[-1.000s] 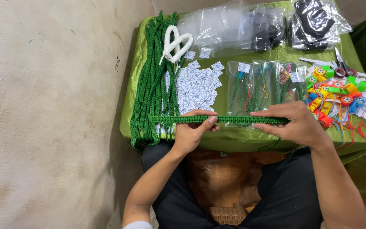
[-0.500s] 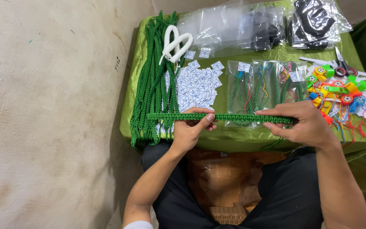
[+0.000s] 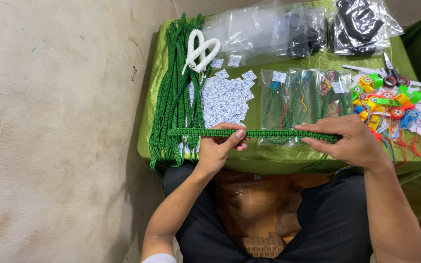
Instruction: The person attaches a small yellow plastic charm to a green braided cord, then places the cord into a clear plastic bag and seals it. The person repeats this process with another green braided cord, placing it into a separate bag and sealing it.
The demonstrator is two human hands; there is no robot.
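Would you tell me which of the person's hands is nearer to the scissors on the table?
Right. The right hand holds the braided green cord just below-left of the scissors; the left hand grips it far across the table.

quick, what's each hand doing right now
Left hand: closed, pinching the green braided cord.
Right hand: closed on the same cord's other end.

Clear bags (image 3: 298, 92), white round-printed labels (image 3: 225, 100)

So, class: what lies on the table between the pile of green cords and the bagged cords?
In the head view, small white round-printed stickers lie on the cloth between the green cords and the bagged cords.
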